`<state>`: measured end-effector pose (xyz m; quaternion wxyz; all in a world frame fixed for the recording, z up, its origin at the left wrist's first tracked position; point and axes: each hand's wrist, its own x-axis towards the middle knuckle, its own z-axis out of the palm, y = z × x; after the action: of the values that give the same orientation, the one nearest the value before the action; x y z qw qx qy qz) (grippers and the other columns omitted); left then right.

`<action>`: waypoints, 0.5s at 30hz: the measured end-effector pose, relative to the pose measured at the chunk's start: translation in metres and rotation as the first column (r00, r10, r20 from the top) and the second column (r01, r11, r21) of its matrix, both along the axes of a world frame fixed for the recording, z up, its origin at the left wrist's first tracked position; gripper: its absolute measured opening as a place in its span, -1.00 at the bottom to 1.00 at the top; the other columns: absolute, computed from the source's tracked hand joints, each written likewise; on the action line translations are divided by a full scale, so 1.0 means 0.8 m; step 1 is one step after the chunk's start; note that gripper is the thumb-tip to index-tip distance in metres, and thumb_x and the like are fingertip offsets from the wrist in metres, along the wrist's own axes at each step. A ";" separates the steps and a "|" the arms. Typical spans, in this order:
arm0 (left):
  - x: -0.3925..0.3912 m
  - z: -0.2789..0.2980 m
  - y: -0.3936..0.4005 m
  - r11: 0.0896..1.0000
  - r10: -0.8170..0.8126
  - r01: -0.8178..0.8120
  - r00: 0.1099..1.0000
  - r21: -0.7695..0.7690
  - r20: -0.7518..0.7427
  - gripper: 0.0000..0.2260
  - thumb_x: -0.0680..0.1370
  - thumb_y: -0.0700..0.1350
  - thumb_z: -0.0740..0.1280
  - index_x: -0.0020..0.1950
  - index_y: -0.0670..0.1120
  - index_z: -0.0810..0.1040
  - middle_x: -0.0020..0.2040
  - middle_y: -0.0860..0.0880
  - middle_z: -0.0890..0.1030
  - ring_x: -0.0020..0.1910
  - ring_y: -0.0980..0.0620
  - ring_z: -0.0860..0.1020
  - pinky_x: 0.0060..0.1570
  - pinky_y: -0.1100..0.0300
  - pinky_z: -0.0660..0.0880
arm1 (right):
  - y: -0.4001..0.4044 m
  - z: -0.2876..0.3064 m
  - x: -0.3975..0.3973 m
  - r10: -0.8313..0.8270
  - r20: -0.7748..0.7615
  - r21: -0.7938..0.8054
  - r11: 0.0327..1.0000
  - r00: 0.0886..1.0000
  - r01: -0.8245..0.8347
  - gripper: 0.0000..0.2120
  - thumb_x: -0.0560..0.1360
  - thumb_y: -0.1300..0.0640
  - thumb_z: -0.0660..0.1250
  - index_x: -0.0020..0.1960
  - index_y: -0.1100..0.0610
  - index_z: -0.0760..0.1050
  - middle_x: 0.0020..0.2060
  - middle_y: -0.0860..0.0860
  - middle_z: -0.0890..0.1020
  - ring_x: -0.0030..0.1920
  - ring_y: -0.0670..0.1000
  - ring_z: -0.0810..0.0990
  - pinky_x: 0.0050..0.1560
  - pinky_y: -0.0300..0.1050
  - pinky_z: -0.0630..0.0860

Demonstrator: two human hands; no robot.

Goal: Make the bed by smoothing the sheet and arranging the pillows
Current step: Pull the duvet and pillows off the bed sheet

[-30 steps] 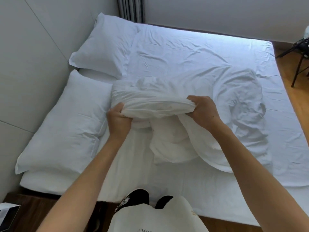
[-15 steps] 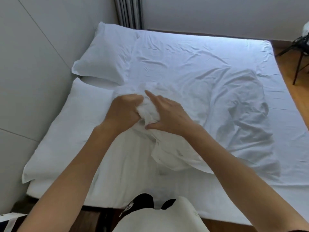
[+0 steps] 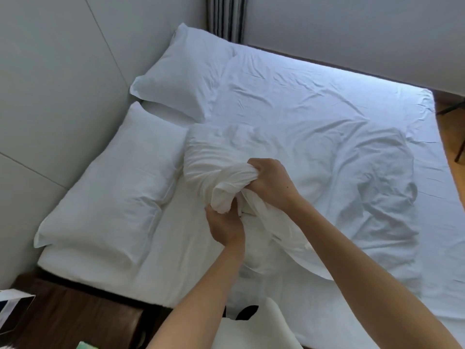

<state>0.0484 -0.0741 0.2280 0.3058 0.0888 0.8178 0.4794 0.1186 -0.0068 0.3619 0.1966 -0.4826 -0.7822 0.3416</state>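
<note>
Since half a second ago: both my hands have dropped lower on the bundle and gathered it tighter, the cloth now twisted into a thick roll where it was loosely pinched.

Bed (image 3: 314, 102), mattress under a white fitted sheet (image 3: 289, 91): creased across the middle, a rumpled patch toward the foot. Not yet smoothed.

Pillows, two, at the head against the wall: far pillow (image 3: 181, 71) slightly angled, near pillow (image 3: 113, 187) lying flat, the two just touching at their corners. Neither handled now.

Loose white cloth (image 3: 208, 157), whether pillowcase or top sheet I cannot tell: bunched beside the near pillow, one tail trailing over the mattress edge toward me.

Right hand (image 3: 270, 183): fingers curled hard round the twisted neck of the cloth, gripping from above.

Left hand (image 3: 225, 224): fingers wrapped on the lower end of the same roll, thumb side up.

Judgement: gathering, not spreading. The bundle must be shaken out or laid flat before any smoothing counts; the task looks early.
</note>
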 end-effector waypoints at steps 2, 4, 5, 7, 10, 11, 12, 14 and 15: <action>0.008 -0.024 0.002 0.998 -0.030 0.036 0.991 -0.043 0.132 -0.59 0.45 0.05 0.46 0.18 -0.11 0.46 0.03 -0.03 0.58 -0.04 -0.04 0.54 -0.05 0.14 0.43 | 0.000 0.006 0.009 -0.031 -0.041 -0.015 0.999 0.999 0.030 -0.62 0.37 0.23 0.41 -0.41 0.10 0.21 -0.51 -0.04 0.28 -0.42 -0.06 0.21 -0.39 -0.15 0.15; 0.006 -0.044 0.005 0.997 -0.073 0.077 0.988 -0.026 0.133 -0.66 0.49 -0.09 0.43 0.20 -0.21 0.51 0.09 -0.13 0.61 0.05 -0.11 0.57 -0.04 0.15 0.42 | -0.002 0.010 0.019 -0.048 -0.077 -0.018 0.999 0.996 0.047 -0.62 0.37 0.25 0.40 -0.42 0.09 0.21 -0.52 -0.06 0.27 -0.42 -0.08 0.20 -0.39 -0.16 0.16; 0.002 -0.049 0.007 0.997 -0.079 0.078 0.988 0.012 0.130 -0.73 0.51 -0.17 0.39 0.15 -0.26 0.53 0.06 -0.16 0.61 0.02 -0.10 0.57 -0.09 0.17 0.40 | -0.004 0.011 0.024 -0.050 -0.079 -0.013 0.999 0.996 0.049 -0.61 0.37 0.25 0.40 -0.42 0.08 0.20 -0.52 -0.07 0.27 -0.43 -0.08 0.20 -0.39 -0.16 0.17; -0.012 -0.045 0.015 0.994 -0.054 0.035 0.982 0.108 0.183 -0.93 0.54 -0.30 0.29 -0.01 -0.22 0.54 -0.13 -0.11 0.58 -0.19 0.05 0.52 -0.23 0.20 0.35 | -0.006 0.012 0.034 -0.059 -0.085 -0.004 0.998 0.995 0.058 -0.61 0.36 0.24 0.40 -0.42 0.08 0.20 -0.52 -0.07 0.26 -0.42 -0.08 0.20 -0.38 -0.15 0.17; -0.038 -0.007 0.033 0.954 0.024 -0.102 0.963 0.281 0.269 -0.69 0.53 -0.37 0.10 -0.32 -0.04 0.29 -0.42 0.06 0.31 -0.43 0.15 0.28 -0.37 0.24 0.24 | 0.003 0.020 0.059 -0.128 -0.155 -0.032 0.992 0.980 0.125 -0.65 0.32 0.16 0.43 -0.42 0.16 0.25 -0.51 -0.08 0.29 -0.42 -0.11 0.23 -0.40 -0.15 0.18; -0.052 0.005 0.037 0.947 0.004 -0.062 0.984 0.316 0.181 -0.68 0.50 -0.37 0.10 -0.36 -0.02 0.23 -0.45 0.10 0.26 -0.44 0.16 0.22 -0.40 0.24 0.20 | 0.008 0.025 0.070 -0.170 -0.201 -0.040 0.985 0.965 0.166 -0.67 0.30 0.14 0.43 -0.42 0.17 0.28 -0.51 -0.11 0.31 -0.43 -0.14 0.24 -0.41 -0.16 0.19; -0.070 0.026 0.039 0.931 -0.060 0.048 0.998 0.362 0.022 -0.68 0.45 -0.36 0.13 -0.38 -0.01 0.19 -0.47 0.15 0.22 -0.44 0.18 0.18 -0.42 0.23 0.14 | 0.013 0.030 0.083 -0.210 -0.247 -0.037 0.978 0.946 0.207 -0.68 0.28 0.11 0.44 -0.43 0.15 0.30 -0.52 -0.15 0.32 -0.43 -0.17 0.26 -0.42 -0.19 0.20; -0.118 0.081 0.037 0.837 -0.175 0.300 0.939 0.457 -0.296 -0.72 0.34 -0.31 0.14 -0.41 0.01 0.14 -0.49 0.18 0.16 -0.42 0.21 0.11 -0.42 0.19 0.05 | 0.022 0.043 0.107 -0.228 -0.275 0.038 0.968 0.934 0.247 -0.72 0.23 0.02 0.41 -0.43 0.04 0.31 -0.54 -0.16 0.34 -0.44 -0.23 0.26 -0.43 -0.25 0.20; -0.143 0.116 0.036 0.794 -0.216 0.415 0.876 0.444 -0.432 -0.74 0.32 -0.31 0.13 -0.42 0.00 0.13 -0.48 0.16 0.14 -0.41 0.22 0.08 -0.42 0.19 0.02 | 0.024 0.050 0.115 -0.218 -0.257 0.082 0.966 0.941 0.246 -0.76 0.21 -0.02 0.37 -0.43 0.01 0.31 -0.53 -0.16 0.36 -0.44 -0.23 0.27 -0.43 -0.26 0.20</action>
<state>-0.0656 -0.0451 0.3206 0.1921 0.3922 0.6702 0.6001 0.2109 0.0128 0.4022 0.3580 -0.5133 -0.7075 0.3283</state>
